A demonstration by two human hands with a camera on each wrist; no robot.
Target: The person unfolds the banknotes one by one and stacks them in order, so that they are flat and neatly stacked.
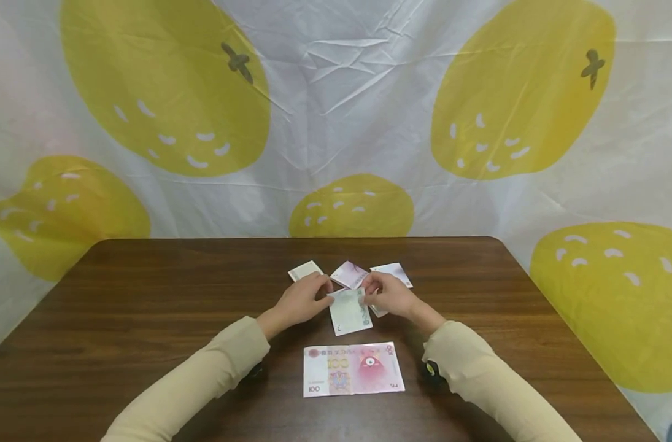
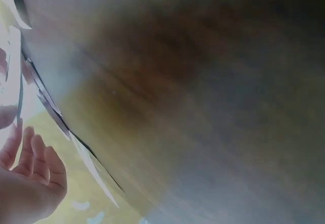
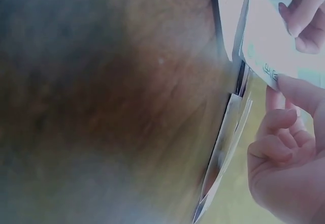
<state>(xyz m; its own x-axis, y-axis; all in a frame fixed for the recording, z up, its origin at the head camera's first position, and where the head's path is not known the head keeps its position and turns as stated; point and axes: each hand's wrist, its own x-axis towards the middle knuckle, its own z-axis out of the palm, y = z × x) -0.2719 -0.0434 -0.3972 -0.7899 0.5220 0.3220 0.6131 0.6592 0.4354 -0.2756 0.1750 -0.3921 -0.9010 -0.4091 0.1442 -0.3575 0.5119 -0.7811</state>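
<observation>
Head view: on your brown table (image 1: pixel 175 294), the pink note (image 1: pixel 317 376) lies flat nearest you, maybe so its front shows. Your left hand (image 1: pixel 304 299) and right hand (image 1: pixel 393 294) pinch the pale green note (image 1: pixel 349 313) just beyond it, likely to keep it straight. The pink note says "100".

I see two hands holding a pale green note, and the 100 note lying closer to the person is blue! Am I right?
Not quite: the head view shows the 100 note is mostly pink, not blue. The rest is right: the left hand and right hand hold the pale green note, and the 100 note lies closer to the person.
</observation>
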